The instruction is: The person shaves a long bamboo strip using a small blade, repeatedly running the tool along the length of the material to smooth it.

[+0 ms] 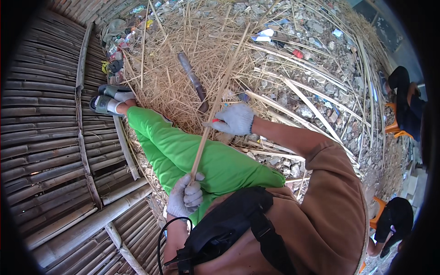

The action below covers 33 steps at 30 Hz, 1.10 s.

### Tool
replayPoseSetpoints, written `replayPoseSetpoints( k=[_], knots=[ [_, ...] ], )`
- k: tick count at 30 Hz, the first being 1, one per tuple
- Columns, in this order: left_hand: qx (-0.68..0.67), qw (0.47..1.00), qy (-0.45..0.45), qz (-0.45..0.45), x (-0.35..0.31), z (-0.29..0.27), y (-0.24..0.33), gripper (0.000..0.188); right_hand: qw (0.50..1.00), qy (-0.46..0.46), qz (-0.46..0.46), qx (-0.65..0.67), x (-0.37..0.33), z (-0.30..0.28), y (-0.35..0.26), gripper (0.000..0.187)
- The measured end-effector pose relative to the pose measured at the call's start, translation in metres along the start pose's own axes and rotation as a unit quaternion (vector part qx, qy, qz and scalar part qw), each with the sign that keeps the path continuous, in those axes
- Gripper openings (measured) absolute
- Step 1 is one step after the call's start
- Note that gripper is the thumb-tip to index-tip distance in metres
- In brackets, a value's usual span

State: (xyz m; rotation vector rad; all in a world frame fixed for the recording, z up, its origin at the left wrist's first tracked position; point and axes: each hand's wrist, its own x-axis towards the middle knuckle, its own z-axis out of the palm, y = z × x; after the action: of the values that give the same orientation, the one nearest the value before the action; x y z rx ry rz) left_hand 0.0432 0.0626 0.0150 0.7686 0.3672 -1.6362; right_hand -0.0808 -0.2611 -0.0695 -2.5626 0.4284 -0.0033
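Observation:
A long, pale bamboo strip (224, 82) runs slantwise from my lap out over the ground. Around its near end, the fingers of my left hand (187, 195) are wrapped, in a light knitted glove. Farther up the strip my right hand (234, 120), gloved too, is closed on a small red-handled knife (219, 121). Its short blade lies against the strip; most of the handle is hidden in the fist. Beneath the strip are my legs in green trousers (201, 153).
Straw-like shavings (169, 68) cover the ground ahead, with a dark, slightly curved stick-like piece (192, 80) on them. Loose bamboo strips (311, 110) lie over rubble at right. A bamboo slat wall (46, 119) stands at left. Two people sit on orange chairs (393, 121) at far right.

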Motion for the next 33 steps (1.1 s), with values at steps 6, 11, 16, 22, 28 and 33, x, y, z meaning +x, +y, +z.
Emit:
replayPoseSetpoints(
  k=[6,11,16,22,28,33],
  knots=[
    [0.036,0.998,0.041,0.009,-0.002,0.013,-0.005,0.040,0.997,-0.016,0.057,0.051,-0.017,-0.003,-0.020,0.070],
    [0.039,0.999,0.029,0.009,-0.005,0.005,-0.003,0.039,0.994,-0.057,0.091,0.016,-0.010,-0.010,-0.015,0.074],
    [0.056,0.998,0.034,0.005,-0.016,0.001,-0.006,0.041,0.994,-0.028,0.103,0.009,-0.001,-0.008,0.012,0.072],
    [0.045,0.999,0.028,-0.005,-0.031,-0.013,-0.005,0.042,0.998,-0.041,0.039,0.018,-0.003,-0.008,-0.010,0.068],
    [0.062,0.996,0.064,0.001,-0.055,-0.023,-0.015,0.044,0.975,-0.052,0.216,0.022,0.035,-0.024,0.080,0.077],
    [0.074,0.992,0.099,0.018,-0.057,-0.026,-0.016,0.045,0.996,-0.008,0.092,-0.016,0.024,0.001,0.066,0.074]
  ],
)
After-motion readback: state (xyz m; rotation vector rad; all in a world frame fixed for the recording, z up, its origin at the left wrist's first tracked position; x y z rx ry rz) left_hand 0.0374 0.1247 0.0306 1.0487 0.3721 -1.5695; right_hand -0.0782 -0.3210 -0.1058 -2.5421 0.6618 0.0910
